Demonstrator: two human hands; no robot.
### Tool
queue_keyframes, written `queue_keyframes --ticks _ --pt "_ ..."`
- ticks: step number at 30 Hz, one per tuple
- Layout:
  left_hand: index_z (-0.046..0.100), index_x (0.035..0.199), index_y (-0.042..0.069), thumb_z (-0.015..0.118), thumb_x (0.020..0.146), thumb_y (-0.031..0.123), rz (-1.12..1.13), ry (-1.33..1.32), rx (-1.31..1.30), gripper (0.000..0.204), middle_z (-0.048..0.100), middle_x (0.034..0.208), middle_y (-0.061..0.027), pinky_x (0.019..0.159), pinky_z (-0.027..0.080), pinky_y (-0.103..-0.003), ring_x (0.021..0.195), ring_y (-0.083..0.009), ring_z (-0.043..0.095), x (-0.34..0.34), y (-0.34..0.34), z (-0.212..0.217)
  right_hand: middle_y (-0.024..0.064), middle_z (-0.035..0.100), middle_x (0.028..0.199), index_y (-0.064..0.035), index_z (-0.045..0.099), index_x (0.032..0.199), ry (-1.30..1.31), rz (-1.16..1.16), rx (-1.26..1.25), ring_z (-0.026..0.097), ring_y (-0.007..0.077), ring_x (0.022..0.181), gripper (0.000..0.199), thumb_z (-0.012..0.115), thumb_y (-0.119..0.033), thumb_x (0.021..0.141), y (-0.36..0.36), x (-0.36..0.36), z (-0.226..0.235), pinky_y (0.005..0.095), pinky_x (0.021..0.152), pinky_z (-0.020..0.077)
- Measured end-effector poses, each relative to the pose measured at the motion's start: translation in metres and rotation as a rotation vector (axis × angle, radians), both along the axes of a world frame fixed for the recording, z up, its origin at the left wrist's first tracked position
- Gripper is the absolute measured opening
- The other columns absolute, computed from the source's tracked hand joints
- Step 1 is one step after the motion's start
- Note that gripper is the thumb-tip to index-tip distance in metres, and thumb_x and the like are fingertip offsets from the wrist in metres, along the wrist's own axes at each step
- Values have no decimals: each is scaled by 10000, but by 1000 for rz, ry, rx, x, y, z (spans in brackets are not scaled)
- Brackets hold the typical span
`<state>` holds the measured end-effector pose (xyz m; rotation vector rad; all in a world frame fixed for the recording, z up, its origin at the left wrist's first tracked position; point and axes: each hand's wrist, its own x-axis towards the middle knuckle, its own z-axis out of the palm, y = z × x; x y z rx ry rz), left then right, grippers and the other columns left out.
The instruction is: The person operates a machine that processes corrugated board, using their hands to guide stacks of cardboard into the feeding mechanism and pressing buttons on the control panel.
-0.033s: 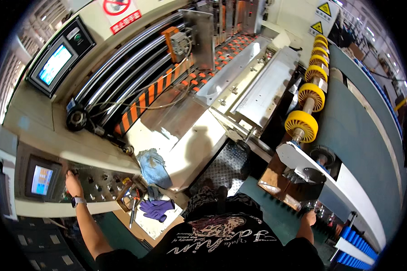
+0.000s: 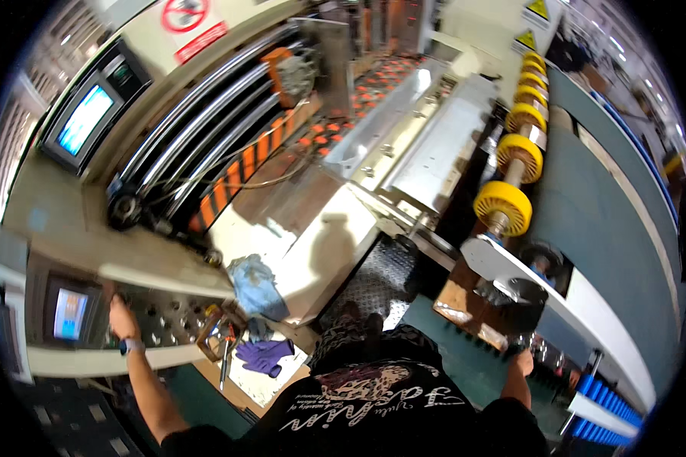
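Observation:
My left hand point(image 2: 123, 318) reaches to the left end of a metal control panel point(image 2: 187, 301), beside a small screen point(image 2: 70, 313). Its fingers look curled together at the panel's surface, slightly blurred, and what they grip or press is not clear. At the lower right, my right hand point(image 2: 523, 362) is closed beside the edge of the conveyor machine, next to some small clear and dark parts point(image 2: 541, 349). Whatever its fingers hold is hidden. Knobs and buttons line the panel to the right of my left hand.
A blue cloth point(image 2: 256, 286), purple gloves point(image 2: 264, 356) and an open box of tools point(image 2: 219, 335) lie between panel and body. Yellow wheels point(image 2: 503, 207) on a shaft run beside a wide green belt point(image 2: 598, 202). Steel rollers point(image 2: 198, 126) and a lit upper screen point(image 2: 85, 120) are farther off.
The whole view has shifted slightly and is more blurred. My left hand stays at the panel and my right hand stays at the machine's edge.

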<state>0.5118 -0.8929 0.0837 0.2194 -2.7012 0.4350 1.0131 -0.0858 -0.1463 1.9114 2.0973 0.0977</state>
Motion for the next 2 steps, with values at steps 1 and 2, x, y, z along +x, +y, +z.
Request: queue_keyframes --ticks 1,2 --pt "532 983 6 438 885 149 64 -11 88 197 604 759 -177 587 473 -407 669 -326 586 -16 -24 -15 99 653 882 -100 635 899 68 -22 -37 644 264 761 273 534 -342 823 8 16 -8 373 625 507" --pt "532 983 6 438 885 149 -33 -53 106 197 604 759 -177 587 473 -407 669 -326 586 -5 -28 -40 101 653 880 -98 638 905 7 -110 -93 645 266 778 260 542 -326 826 -3 -2 23 384 629 505"
